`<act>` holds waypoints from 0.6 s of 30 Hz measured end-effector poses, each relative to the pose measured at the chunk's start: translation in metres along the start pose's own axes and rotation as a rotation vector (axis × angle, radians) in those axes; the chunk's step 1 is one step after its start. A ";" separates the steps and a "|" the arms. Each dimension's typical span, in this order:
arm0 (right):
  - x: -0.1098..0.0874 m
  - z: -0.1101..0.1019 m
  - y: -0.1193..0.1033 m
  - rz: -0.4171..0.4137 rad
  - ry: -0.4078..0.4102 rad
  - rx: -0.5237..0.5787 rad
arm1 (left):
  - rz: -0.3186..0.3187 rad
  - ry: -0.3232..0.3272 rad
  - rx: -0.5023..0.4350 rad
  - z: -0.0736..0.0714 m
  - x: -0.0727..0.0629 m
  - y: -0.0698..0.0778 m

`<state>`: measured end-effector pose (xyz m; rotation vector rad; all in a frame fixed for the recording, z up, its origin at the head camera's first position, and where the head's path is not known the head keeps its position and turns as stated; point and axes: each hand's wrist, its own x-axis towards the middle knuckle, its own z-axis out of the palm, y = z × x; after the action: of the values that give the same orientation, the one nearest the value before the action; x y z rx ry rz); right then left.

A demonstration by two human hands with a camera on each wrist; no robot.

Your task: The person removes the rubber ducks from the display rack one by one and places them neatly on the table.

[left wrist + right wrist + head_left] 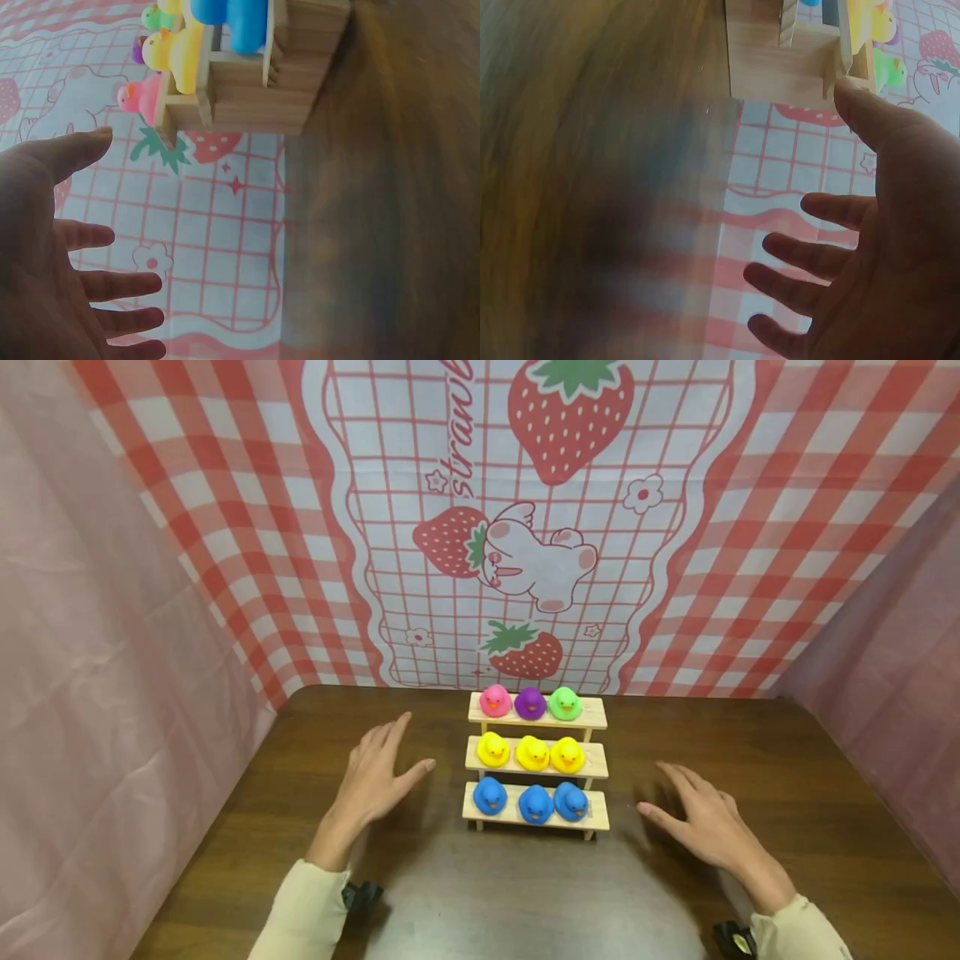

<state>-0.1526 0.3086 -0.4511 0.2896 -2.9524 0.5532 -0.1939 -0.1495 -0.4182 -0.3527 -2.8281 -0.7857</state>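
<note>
A three-step wooden stand holds rubber ducks in rows. On its top step sit a pink duck, a purple duck and a green duck. Three yellow ducks line the middle step, and three blue ducks the lowest. My left hand is apart from the stand on its left, fingers spread and holding nothing. To the right of the stand, my right hand also has its fingers extended, with nothing in them. Both wrist views show the stand's side beyond the thumb.
The stand is on a dark brown wooden table, near its back edge. Behind rises a red-and-white checked cloth with strawberry prints. Pink curtains hang at both sides. A small black device is at each wrist.
</note>
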 end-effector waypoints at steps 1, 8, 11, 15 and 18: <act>0.001 0.001 -0.001 -0.014 0.006 0.017 | 0.002 0.006 -0.017 0.000 0.002 0.002; 0.002 0.011 -0.009 -0.077 0.035 0.146 | -0.021 0.003 -0.138 0.001 0.014 0.019; 0.004 0.016 -0.012 -0.078 0.022 0.191 | -0.021 0.009 -0.165 0.003 0.021 0.024; 0.006 0.021 -0.016 -0.077 -0.006 0.232 | -0.017 0.018 -0.205 0.008 0.028 0.030; 0.008 0.024 -0.018 -0.080 -0.025 0.257 | -0.012 0.032 -0.243 0.012 0.033 0.034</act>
<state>-0.1582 0.2821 -0.4659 0.4401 -2.8765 0.9246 -0.2177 -0.1090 -0.4035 -0.3544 -2.7121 -1.1306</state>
